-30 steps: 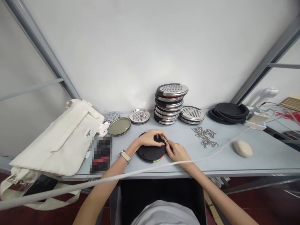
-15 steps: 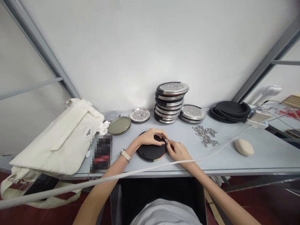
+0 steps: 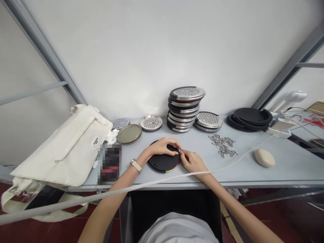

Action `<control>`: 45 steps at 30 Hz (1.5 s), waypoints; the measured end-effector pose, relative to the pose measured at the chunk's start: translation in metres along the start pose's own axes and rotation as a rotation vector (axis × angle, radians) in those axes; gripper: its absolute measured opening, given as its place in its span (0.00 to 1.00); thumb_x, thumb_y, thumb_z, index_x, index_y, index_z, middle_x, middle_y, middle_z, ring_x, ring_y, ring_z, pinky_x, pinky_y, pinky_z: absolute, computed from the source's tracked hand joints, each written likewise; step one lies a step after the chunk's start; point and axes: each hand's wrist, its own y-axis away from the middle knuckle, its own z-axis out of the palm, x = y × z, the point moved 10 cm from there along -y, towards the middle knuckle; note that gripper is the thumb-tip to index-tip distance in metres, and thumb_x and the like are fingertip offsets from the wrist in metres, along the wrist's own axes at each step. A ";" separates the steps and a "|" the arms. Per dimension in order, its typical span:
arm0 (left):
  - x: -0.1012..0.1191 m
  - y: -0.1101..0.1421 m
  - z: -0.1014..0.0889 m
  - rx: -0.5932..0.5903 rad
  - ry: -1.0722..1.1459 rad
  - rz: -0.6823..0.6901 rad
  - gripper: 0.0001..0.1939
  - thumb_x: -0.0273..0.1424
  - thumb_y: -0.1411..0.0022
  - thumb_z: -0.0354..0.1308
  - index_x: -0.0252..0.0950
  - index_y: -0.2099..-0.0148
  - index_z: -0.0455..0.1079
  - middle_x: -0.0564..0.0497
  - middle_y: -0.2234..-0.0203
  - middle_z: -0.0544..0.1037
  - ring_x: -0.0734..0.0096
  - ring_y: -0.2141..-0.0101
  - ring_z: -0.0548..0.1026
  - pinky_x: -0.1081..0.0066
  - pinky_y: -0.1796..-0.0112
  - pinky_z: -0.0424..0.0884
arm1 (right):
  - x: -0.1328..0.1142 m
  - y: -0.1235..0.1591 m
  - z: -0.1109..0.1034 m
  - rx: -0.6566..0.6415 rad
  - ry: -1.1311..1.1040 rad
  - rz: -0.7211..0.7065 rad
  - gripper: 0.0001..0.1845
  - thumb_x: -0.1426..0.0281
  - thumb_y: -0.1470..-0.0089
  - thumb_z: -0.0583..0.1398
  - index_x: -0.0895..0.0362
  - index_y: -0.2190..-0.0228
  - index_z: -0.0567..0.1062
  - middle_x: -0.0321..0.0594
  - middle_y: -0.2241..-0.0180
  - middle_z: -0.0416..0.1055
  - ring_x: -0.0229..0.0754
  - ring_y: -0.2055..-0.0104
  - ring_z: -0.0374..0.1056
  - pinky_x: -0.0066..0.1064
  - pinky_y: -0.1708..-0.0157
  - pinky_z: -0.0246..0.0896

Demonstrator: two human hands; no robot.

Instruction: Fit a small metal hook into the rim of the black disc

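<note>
A flat black round disc [image 3: 164,162] lies on the table with a red-and-yellow strip along its near right rim. Over its top reaches my left hand [image 3: 164,146], its fingers curled at the right rim and its thumb bent in against the disc. At that same rim my right hand [image 3: 191,160] pinches a small silvery metal clip, mostly covered by the fingertips. Several loose metal clips [image 3: 222,145] lie in a pile to the right of my right hand.
Behind stand a tall stack of perforated metal discs [image 3: 184,109], a shorter stack [image 3: 209,121] and black discs [image 3: 250,119]. An olive disc [image 3: 129,134], cream bag [image 3: 63,148] and phone [image 3: 110,165] lie left. A white cable [image 3: 162,181] crosses in front; a beige mouse [image 3: 264,158] sits right.
Both hands stay at the disc's right rim, with only slight finger movement. The metal clip shows less between the fingertips now. The whole view has shifted a little.
</note>
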 end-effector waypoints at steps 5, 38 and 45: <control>0.002 0.000 0.000 -0.004 -0.018 0.018 0.14 0.26 0.51 0.58 0.31 0.59 0.69 0.46 0.64 0.75 0.71 0.62 0.72 0.71 0.57 0.65 | 0.001 0.000 0.002 -0.011 -0.015 0.003 0.20 0.65 0.43 0.42 0.56 0.77 0.67 0.40 0.79 0.70 0.37 0.77 0.63 0.26 0.75 0.47; 0.030 0.026 -0.008 0.072 -0.549 -0.031 0.14 0.36 0.43 0.52 0.36 0.56 0.64 0.49 0.62 0.69 0.70 0.62 0.68 0.70 0.60 0.66 | 0.003 0.000 -0.005 0.068 -0.373 -0.030 0.12 0.62 0.45 0.47 0.55 0.75 0.60 0.30 0.81 0.58 0.33 0.79 0.54 0.24 0.77 0.49; 0.044 0.070 0.013 0.103 -0.782 -0.083 0.29 0.43 0.41 0.47 0.41 0.40 0.48 0.48 0.44 0.58 0.63 0.44 0.56 0.61 0.46 0.53 | 0.003 0.000 -0.008 0.087 -0.550 -0.054 0.12 0.63 0.46 0.49 0.56 0.61 0.62 0.35 0.74 0.64 0.35 0.73 0.61 0.27 0.71 0.57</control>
